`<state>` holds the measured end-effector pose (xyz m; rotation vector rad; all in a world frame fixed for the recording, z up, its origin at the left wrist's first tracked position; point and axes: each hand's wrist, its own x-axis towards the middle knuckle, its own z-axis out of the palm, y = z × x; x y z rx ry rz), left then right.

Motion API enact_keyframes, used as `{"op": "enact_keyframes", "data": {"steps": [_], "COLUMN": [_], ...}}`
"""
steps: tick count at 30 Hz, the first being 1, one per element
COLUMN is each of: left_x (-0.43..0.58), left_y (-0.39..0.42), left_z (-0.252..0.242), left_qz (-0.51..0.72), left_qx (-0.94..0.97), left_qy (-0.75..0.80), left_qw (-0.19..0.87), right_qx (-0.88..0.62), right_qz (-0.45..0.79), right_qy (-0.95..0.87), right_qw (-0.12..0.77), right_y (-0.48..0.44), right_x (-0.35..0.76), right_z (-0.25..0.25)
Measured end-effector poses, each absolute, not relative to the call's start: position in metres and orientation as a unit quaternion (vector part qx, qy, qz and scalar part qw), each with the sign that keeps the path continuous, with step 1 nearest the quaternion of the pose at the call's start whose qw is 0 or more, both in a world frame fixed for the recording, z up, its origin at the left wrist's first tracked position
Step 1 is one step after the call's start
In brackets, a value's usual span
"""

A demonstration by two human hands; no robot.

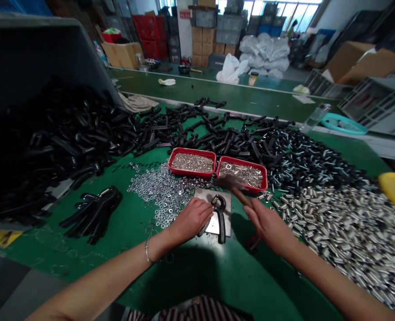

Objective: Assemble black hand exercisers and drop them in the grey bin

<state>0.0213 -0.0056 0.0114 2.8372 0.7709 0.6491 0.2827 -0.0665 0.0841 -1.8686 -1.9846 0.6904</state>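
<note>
My left hand (191,218) pinches the top of a black curved handle (220,218) lying on a steel plate (206,194); the fingertips hide where they meet it. My right hand (267,225) wraps a wooden-handled hammer (240,195), its head blurred above the plate. Beyond the plate, two red trays (191,161) hold silver hardware; loose washers (160,194) lie left of it, silver cylinders (344,232) right, black handles (197,129) farther off.

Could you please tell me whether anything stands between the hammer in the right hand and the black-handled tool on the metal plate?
Nothing visible does: the hammer in the right hand hangs beyond the metal plate, and the left hand touches only the side of the black-handled tool.
</note>
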Motion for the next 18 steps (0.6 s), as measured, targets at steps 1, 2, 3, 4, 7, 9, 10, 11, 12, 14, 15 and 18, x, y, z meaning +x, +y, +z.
{"op": "enact_keyframes", "data": {"steps": [1, 2, 3, 4, 7, 9, 10, 11, 12, 14, 15, 18], "left_x": [0.022, 0.023, 0.024, 0.025, 0.027, 0.025, 0.023, 0.020, 0.017, 0.012, 0.011, 0.019], "left_y": [-0.006, -0.007, -0.006, -0.006, -0.005, -0.005, -0.006, -0.007, -0.009, -0.015, -0.021, -0.039], "left_z": [0.011, 0.009, 0.008, 0.007, 0.008, 0.012, 0.015, 0.019, 0.022, 0.028, 0.029, 0.028], "left_qz": [0.213, 0.212, 0.214, 0.217, 0.223, 0.219, 0.219, 0.222, 0.226, 0.226, 0.214, 0.139], "left_qx": [0.940, 0.939, 0.938, 0.936, 0.931, 0.924, 0.919, 0.912, 0.902, 0.876, 0.864, 0.849], "left_qy": [0.259, 0.263, 0.266, 0.268, 0.278, 0.295, 0.305, 0.321, 0.344, 0.407, 0.439, 0.501], "left_qw": [0.064, 0.064, 0.065, 0.066, 0.078, 0.102, 0.116, 0.127, 0.134, 0.130, 0.122, 0.095], "right_qx": [-0.657, -0.656, -0.653, -0.650, -0.650, -0.656, -0.655, -0.650, -0.642, -0.625, -0.621, -0.636], "right_qz": [0.250, 0.262, 0.274, 0.281, 0.263, 0.247, 0.247, 0.253, 0.262, 0.277, 0.282, 0.308], "right_qy": [-0.700, -0.701, -0.700, -0.699, -0.701, -0.706, -0.709, -0.713, -0.717, -0.724, -0.725, -0.704], "right_qw": [0.129, 0.103, 0.092, 0.099, 0.130, 0.101, 0.081, 0.069, 0.069, 0.094, 0.097, 0.069], "right_y": [-0.061, -0.057, -0.054, -0.051, -0.051, -0.055, -0.058, -0.062, -0.067, -0.078, -0.083, -0.094], "right_x": [0.282, 0.282, 0.282, 0.282, 0.282, 0.282, 0.282, 0.282, 0.283, 0.283, 0.283, 0.282], "right_z": [0.079, 0.075, 0.072, 0.070, 0.071, 0.074, 0.076, 0.078, 0.079, 0.080, 0.079, 0.071]}}
